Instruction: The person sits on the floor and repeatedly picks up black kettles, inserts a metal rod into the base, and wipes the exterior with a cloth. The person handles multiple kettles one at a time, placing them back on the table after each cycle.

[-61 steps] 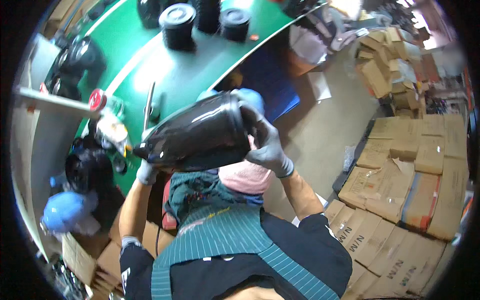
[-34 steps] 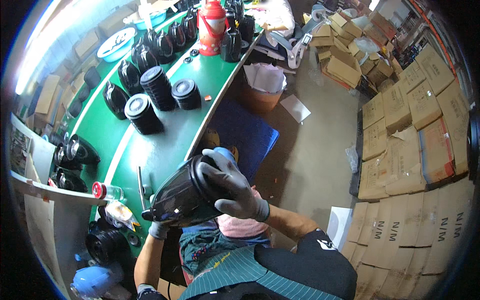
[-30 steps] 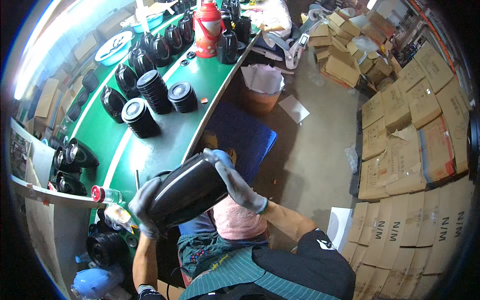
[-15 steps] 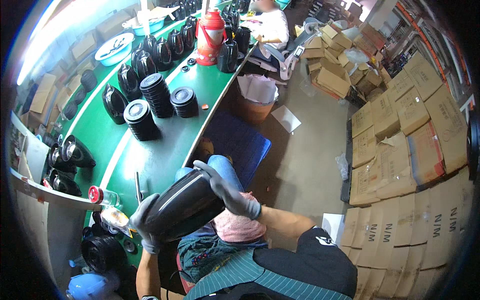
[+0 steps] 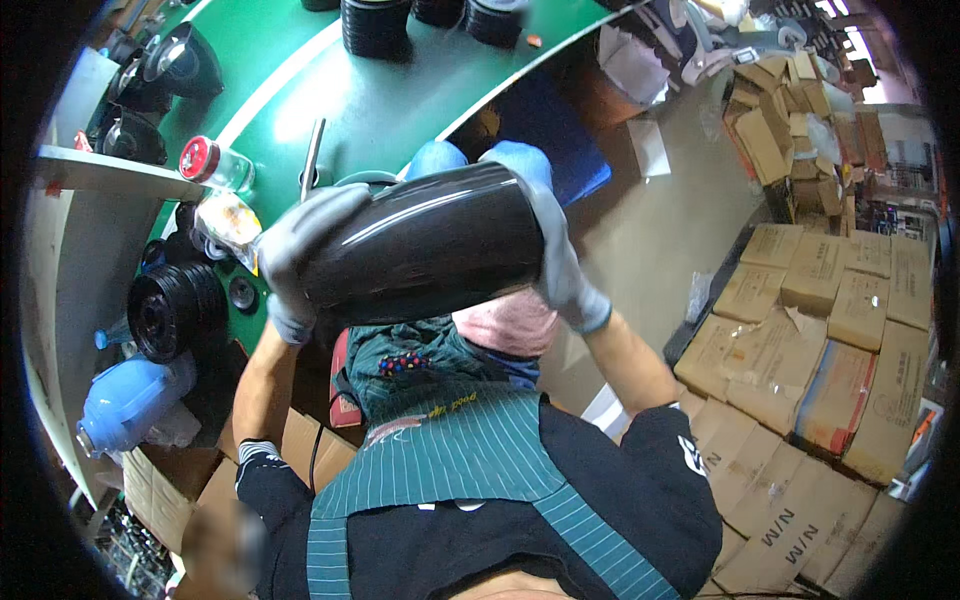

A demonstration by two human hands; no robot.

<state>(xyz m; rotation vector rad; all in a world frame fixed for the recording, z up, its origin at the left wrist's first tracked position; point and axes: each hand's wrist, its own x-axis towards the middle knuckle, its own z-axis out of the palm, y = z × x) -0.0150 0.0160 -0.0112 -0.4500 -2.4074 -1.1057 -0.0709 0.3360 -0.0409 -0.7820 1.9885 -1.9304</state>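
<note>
A large glossy black jug body [image 5: 430,245] lies sideways between my two gloved hands, above my lap. My left hand [image 5: 305,255] wraps its left end, and my right hand [image 5: 560,245] is pressed over its right end. Both gloves are grey. Which end is the mouth of the jug I cannot make out. Close to my left hand lie a clear jar with a red lid [image 5: 217,164] and a clear plastic bag [image 5: 230,222]. A thin upright metal rod [image 5: 313,158] rises from the bench behind the hand.
The green bench [image 5: 285,100] carries stacked black discs [image 5: 375,28] at its far side and black jug parts [image 5: 185,62] at the left. A black ribbed roll [image 5: 170,312] and a blue rounded object [image 5: 135,402] sit at lower left. Cardboard boxes [image 5: 770,350] are stacked on the right.
My view has tilted down toward my lap, so the far bench has left the picture. The jug body has turned from slanted to nearly level, still held in both hands.
</note>
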